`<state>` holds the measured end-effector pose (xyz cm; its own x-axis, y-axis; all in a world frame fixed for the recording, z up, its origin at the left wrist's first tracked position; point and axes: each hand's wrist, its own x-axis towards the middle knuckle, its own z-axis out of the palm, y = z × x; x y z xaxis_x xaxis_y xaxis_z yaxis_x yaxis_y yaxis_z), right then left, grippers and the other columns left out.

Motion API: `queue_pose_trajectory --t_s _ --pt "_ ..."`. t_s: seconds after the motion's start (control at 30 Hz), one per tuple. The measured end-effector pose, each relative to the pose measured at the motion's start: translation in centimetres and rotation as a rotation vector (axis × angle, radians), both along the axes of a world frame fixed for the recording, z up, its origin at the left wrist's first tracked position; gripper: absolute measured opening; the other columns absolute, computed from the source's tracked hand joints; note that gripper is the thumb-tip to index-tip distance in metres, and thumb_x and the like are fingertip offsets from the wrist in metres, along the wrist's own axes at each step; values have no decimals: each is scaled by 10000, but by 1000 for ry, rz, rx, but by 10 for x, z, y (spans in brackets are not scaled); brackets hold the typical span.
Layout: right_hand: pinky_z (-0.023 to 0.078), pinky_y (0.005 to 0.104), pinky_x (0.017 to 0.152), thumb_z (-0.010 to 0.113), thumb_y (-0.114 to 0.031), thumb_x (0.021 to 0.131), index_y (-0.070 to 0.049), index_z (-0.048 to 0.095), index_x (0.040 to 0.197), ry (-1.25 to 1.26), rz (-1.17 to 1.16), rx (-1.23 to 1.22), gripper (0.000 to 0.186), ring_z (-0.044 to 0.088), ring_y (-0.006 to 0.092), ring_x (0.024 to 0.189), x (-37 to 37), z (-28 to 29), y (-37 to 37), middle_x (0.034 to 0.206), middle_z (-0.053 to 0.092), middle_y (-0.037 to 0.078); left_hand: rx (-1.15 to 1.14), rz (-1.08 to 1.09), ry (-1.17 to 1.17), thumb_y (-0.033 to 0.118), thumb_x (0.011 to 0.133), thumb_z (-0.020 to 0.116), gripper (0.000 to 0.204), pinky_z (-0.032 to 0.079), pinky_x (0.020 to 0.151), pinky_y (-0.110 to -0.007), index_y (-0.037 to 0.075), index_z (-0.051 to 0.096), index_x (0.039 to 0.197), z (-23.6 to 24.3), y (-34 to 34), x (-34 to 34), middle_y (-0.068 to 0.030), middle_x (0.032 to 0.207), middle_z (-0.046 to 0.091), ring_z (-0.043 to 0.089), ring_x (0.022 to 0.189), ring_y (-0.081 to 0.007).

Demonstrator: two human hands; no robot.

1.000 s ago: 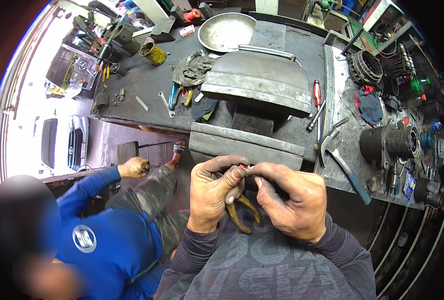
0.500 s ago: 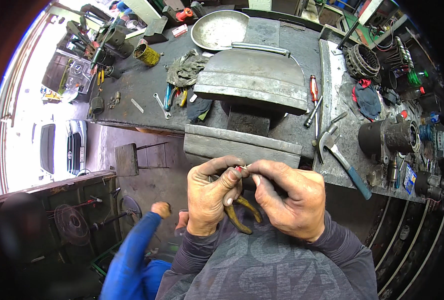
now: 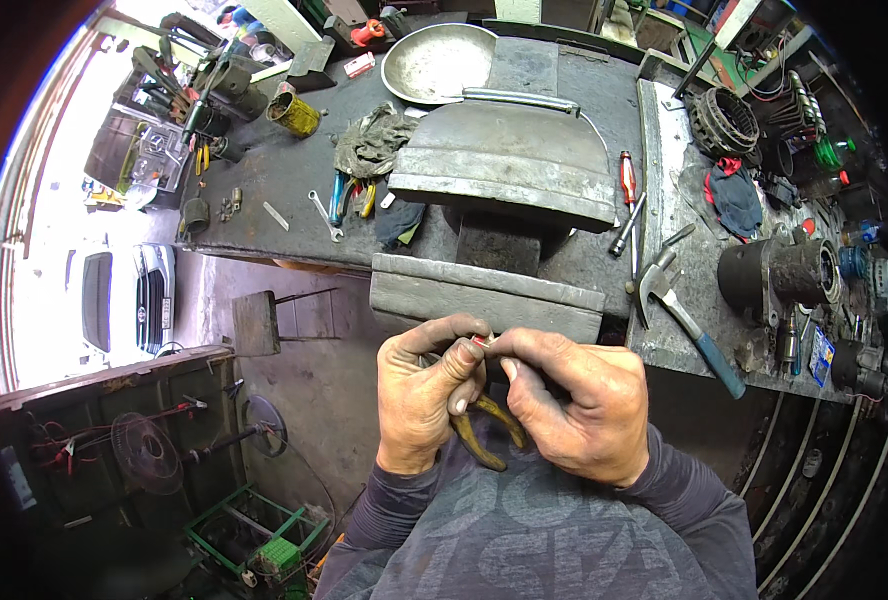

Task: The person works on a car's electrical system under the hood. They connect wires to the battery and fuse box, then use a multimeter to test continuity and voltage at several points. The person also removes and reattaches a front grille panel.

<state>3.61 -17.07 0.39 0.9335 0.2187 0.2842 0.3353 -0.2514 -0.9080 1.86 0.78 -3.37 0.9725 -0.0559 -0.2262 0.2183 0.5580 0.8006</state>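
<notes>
Just below centre frame, your left grip (image 3: 419, 400) pinches a red piece (image 3: 479, 340), pliers (image 3: 476, 447) tucked beneath; whether your right grip (image 3: 586, 408) holds it, I can't tell. Probably light, fiddly: pinch its sides.

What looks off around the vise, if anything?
The hammer right of the vise: its blue handle end seems to poke past the front edge of the bench, so it might get knocked off. No obvious spill stands out. The head of the pliers in the left hand is hidden; can't judge it.
</notes>
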Motion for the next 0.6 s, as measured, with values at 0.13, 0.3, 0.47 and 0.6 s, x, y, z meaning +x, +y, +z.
queue_pose_trajectory --t_s 0.13,0.3,0.47,0.6 --pt "598 335 580 767 -15 856 11 737 1084 -11 -2 -5 232 767 277 667 0 -3 0 777 749 149 -13 -10 -17 72 987 739 197 384 474 -212 -73 729 1120 -3 1 0 -108 873 738 510 520 -62" --pt "597 338 580 767 -17 859 10 732 1082 17 -22 -12 228 766 283 669 0 1 -1 779 746 152 2 7 -7 75 984 743 205 388 472 -211 -75 729 1122 -1 0 0 -106 880 735 517 525 -64" --pt "596 336 581 768 -20 862 15 730 1095 17 7 -2 238 769 283 678 1 2 -2 782 748 154 8 9 3 80 978 752 214 387 471 -212 -77 729 1121 0 0 0 -101 872 731 519 524 -64" --pt "597 332 580 767 -25 869 10 731 1101 3 -8 1 237 773 279 686 1 1 -2 785 750 150 1 2 -1 81 979 752 220 391 471 -212 -80 725 1126 -1 0 0 -114 876 740 521 524 -63"
